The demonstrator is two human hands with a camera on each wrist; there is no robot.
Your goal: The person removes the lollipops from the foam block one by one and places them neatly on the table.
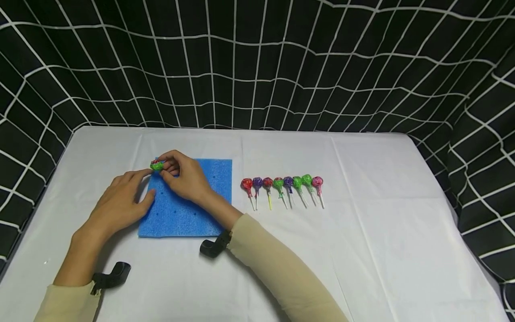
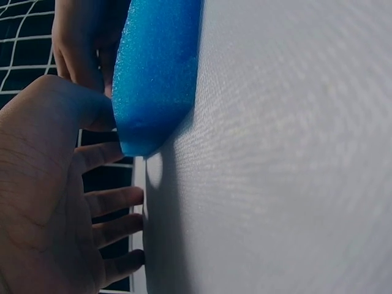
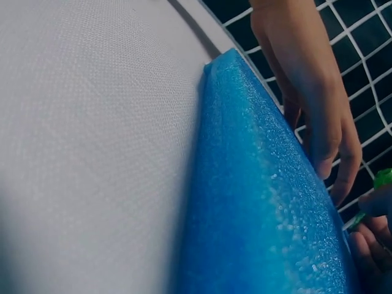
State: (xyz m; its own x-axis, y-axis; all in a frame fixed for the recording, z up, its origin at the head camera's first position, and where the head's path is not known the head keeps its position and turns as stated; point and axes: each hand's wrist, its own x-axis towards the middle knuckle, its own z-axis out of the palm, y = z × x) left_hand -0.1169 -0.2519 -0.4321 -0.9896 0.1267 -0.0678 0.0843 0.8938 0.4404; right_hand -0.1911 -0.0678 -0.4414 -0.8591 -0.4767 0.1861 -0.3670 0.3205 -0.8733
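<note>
A blue foam pad [image 1: 189, 210] with small holes lies on the white table [image 1: 362, 250]. My right hand [image 1: 183, 176] pinches a green-wrapped lollipop [image 1: 156, 166] over the pad's far left corner. My left hand [image 1: 120, 203] lies flat with straight fingers on the pad's left edge, its thumb against the foam [image 2: 153, 73]. In the left wrist view the left hand's fingers [image 2: 113, 202] spread on the cloth. The right wrist view shows the foam [image 3: 263, 208] close up, the left hand [image 3: 312, 92] behind it and a sliver of green wrapper [image 3: 383, 179].
A row of several wrapped lollipops [image 1: 281, 185] in red, purple, green and pink lies right of the pad, sticks pointing toward me. A black curtain with a white grid [image 1: 257, 62] surrounds the table. Black wrist mounts [image 1: 213, 246] sit on both sleeves.
</note>
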